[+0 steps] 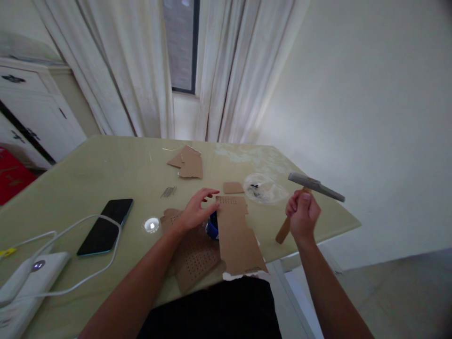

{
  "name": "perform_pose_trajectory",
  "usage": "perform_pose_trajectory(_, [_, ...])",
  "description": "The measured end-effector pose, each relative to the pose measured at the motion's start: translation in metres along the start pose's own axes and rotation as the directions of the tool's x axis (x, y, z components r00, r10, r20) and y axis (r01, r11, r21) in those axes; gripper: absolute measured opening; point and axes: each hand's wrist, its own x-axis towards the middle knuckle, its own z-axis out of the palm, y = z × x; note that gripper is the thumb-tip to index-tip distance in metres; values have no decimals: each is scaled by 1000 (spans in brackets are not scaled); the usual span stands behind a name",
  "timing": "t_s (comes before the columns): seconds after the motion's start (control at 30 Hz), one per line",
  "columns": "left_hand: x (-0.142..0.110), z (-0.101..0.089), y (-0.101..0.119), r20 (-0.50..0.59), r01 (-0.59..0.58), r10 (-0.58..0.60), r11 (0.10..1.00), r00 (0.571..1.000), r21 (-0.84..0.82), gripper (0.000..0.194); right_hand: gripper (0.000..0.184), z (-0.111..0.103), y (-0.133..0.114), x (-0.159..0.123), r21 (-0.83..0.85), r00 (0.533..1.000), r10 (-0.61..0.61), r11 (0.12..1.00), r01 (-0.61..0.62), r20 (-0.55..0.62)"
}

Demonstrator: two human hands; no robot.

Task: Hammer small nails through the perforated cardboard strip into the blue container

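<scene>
Table point(137, 183); left hand point(193, 212) at cardboard point(237, 238); right hand point(303, 214) holds hammer point(317, 185), handle point(283, 230) slanting up-right.

Soft, dim light leaves pale glare on the tabletop point(247, 161); picture edges look stretched, perhaps blurred.

From where I stand, this looks like a room in a home. Long pale curtains point(137, 70) hang in folds on both sides of a narrow, dark-framed window point(180, 44), and plain pale walls point(360, 117) meet them. Over to the left there's a white cabinet point(38, 103) with ornate dark handles, the sort of furniture people keep in a house. The table point(134, 165) has a smooth, greenish, glossy top, with a phone point(106, 226) lying on it and a white power strip point(38, 282) and its cable nearby. Down to the right, large pale tiles cover the floor point(399, 287).
</scene>
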Motion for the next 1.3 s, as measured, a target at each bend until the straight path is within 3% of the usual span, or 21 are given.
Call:
perform_pose_trajectory(0.17, [4, -29, -13, -302, 255, -152, 905, 941, 340, 35, 59, 0, 16, 4, 106, 992, -103, 988, 110, -73])
perform_pose_trajectory(0.2, [3, -37, -16, -345, 304, -164, 863, 924, 403, 37, 59, 0, 18, 5, 99, 989, -124, 986, 132, -83])
perform_pose_trajectory(0.23, [2, -44, -19, -385, 378, -184, 764, 904, 523, 40, 60, 0, 21, 6, 87, 986, -140, 985, 148, -94])
perform_pose_trajectory(0.33, [-3, -63, -28, -429, 513, -281, 487, 858, 707, 51, 61, 2, 28, 12, 65, 982, -140, 987, 149, -125])
perform_pose_trajectory(0.47, [-7, -75, -42, -414, 543, -379, 359, 828, 759, 56, 64, 8, 38, 30, 93, 979, -106, 988, 124, -176])
perform_pose_trajectory(0.7, [0, -78, -56, -356, 510, -395, 415, 847, 753, 46, 68, 16, 50, 51, 90, 975, -85, 990, 105, -206])
perform_pose_trajectory(1.3, [-1, -78, -54, -343, 524, -418, 476, 841, 706, 35, 71, 15, 52, 49, 109, 984, -67, 990, 86, -166])
